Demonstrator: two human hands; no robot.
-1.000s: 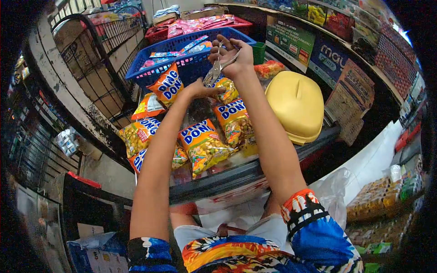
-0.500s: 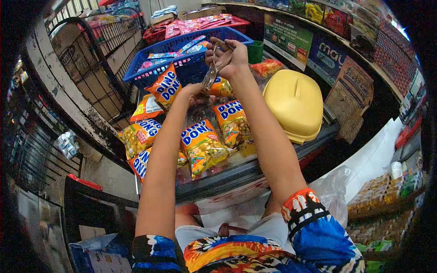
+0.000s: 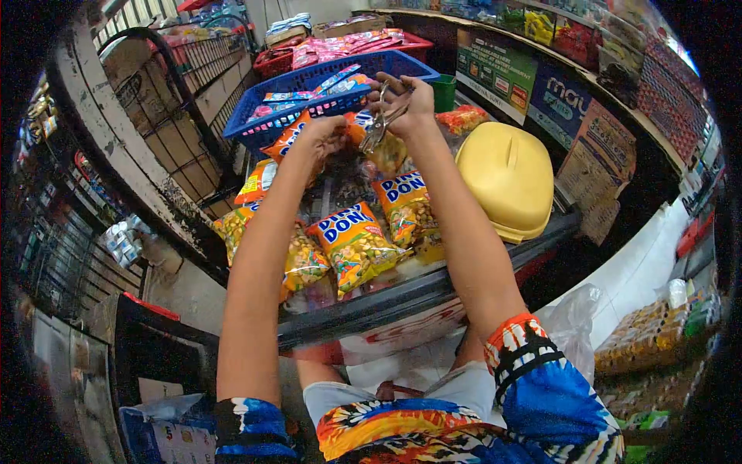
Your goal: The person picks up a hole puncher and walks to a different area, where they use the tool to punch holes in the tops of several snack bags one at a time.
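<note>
My left hand is closed at the near edge of an orange snack bag, whose printed side is partly hidden behind both hands. In my right hand is a silver plier-like metal tool, its handles in my fingers and its jaws pointing down beside that bag. Below my hands, several orange "Ding Dong" bags with clear fronts lie on the glass-topped counter, including a middle bag and a bag to its right. Another Ding Dong bag leans behind my left wrist.
A blue plastic basket with blue and pink packets stands behind the bags, with a red basket beyond it. A yellow lidded container sits at right by a red-orange packet. Black wire racks stand at left.
My left hand has moved up and slightly left, to the orange bag between my hands. My right hand still holds the tool, and the view has shifted slightly.
</note>
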